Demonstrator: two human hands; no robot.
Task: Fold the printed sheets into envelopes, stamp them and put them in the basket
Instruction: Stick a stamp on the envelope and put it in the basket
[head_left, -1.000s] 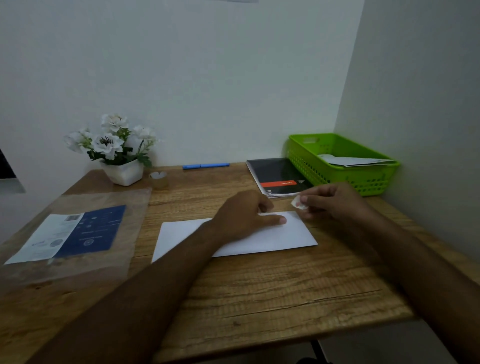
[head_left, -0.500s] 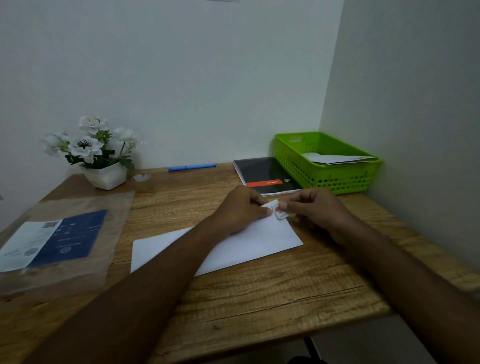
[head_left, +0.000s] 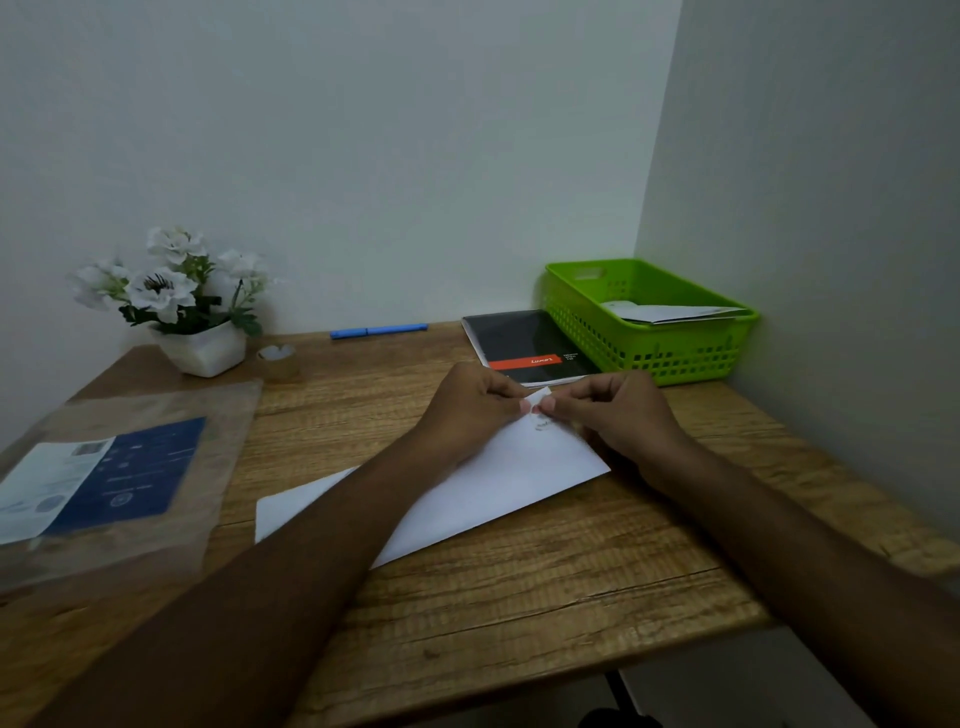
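A white envelope (head_left: 498, 483) lies slanted on the wooden desk (head_left: 519, 613), its far right corner under my fingers. My left hand (head_left: 467, 410) and my right hand (head_left: 618, 415) meet at that corner, fingertips pinched together on a small white stamp (head_left: 539, 401). A faint printed mark shows on the envelope just below the stamp. The green basket (head_left: 691, 353) stands at the back right against the wall, with folded white envelopes (head_left: 670, 312) inside it.
A black notebook (head_left: 524, 345) with a red band lies left of the basket. A blue pen (head_left: 379, 330), a tape roll (head_left: 278, 361) and a potted white flower (head_left: 182, 306) sit along the back. A clear plastic sleeve (head_left: 119, 478) with printed sheets lies at the left.
My right hand brought the stamp from beside the envelope onto its far right corner. My left hand slid up to that corner, and the envelope turned slightly.
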